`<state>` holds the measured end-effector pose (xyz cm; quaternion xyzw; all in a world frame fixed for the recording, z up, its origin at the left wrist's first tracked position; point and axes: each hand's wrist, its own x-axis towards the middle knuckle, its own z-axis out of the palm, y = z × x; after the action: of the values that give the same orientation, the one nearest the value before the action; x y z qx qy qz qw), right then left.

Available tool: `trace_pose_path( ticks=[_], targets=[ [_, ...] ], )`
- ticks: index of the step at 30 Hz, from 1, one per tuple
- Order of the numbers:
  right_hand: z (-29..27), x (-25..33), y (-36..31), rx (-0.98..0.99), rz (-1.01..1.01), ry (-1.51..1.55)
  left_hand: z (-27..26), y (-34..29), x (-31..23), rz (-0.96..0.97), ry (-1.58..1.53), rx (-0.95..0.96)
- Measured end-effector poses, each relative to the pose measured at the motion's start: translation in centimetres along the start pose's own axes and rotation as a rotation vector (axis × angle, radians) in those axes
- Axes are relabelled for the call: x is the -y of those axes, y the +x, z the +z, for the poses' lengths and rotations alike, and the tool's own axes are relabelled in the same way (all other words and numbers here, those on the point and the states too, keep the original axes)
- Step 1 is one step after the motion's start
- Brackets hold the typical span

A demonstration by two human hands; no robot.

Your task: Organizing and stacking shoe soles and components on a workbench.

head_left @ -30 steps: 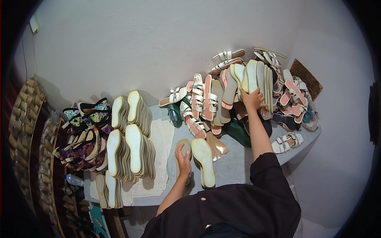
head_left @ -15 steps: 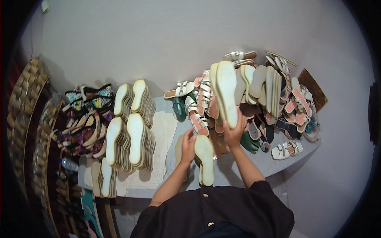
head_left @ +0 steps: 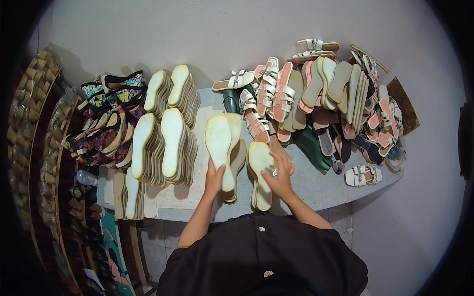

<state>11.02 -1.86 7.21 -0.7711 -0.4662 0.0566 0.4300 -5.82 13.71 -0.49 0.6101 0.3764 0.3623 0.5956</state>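
My left hand [head_left: 215,178] is closed round the narrow end of a cream shoe sole [head_left: 218,143]. A second sole lies partly behind it, and whether I hold that one too is unclear. Beneath them, more soles [head_left: 238,165] rest near the table's front edge. My right hand [head_left: 279,175] is open, its fingers spread over the right edge of another small stack of cream soles [head_left: 260,163]; whether it touches them I cannot tell.
Tall stacks of soles [head_left: 173,143] stand on white paper to the left, beside patterned wedge shoes [head_left: 106,133]. A heap of white sandals [head_left: 283,93] and leaning soles [head_left: 339,81] fills the back right. One white sandal pair [head_left: 363,175] lies near the right edge. Shelves [head_left: 29,113] line the far left.
The soles that my right hand held up over the right-hand heap are now lower and further left, in my left hand. My right hand has let go and come down by the front stack.
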Motion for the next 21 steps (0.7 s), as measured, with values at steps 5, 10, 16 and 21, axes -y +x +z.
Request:
trace_pose_path(
  ticks=[5, 10, 16, 21],
  targets=[
    [-0.9, -1.8, 0.0, -0.1, 0.119, -0.006, -1.0, -3.2, -0.5, -0.169, 0.233, -0.047],
    [-1.2, -2.2, 0.1, -0.133, 0.179, 0.023, -0.2, -4.3, 0.8, -0.23, 0.557, 0.02],
    [-1.1, -2.7, -0.2, -0.143, 0.193, 0.019, 0.2, -5.0, 2.2, -0.216, 0.625, -0.029],
    [-0.6, -3.7, -0.7, -0.104, 0.222, 0.076, 1.1, -5.8, 2.9, -0.249, 0.537, -0.026]
  ],
)
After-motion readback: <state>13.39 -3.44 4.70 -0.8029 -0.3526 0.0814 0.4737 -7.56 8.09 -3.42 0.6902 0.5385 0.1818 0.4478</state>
